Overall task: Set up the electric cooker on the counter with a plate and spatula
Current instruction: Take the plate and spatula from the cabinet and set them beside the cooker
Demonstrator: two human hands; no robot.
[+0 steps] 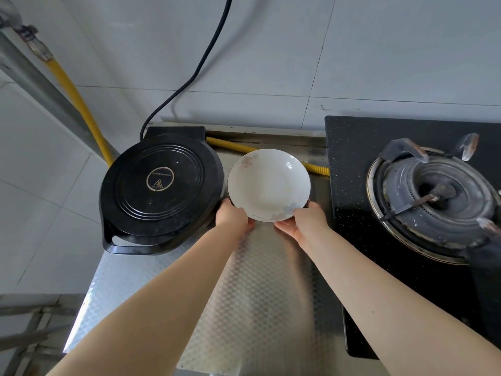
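A black round electric cooker (160,185) sits closed on the left part of the foil-covered counter (252,289), its handle toward me and its black cord (200,61) running up the wall. Just right of it is a white plate (268,183) with pink and blue flower prints. My left hand (233,215) grips the plate's near-left rim and my right hand (303,221) grips its near-right rim. I cannot tell whether the plate rests on the counter or is held just above it. No spatula is in view.
A black gas hob (352,164) with a worn burner (436,196) fills the right side. A yellow corrugated gas hose (73,88) runs down the left wall and behind the plate. White tiled walls stand behind and to the left. The counter's left edge drops off.
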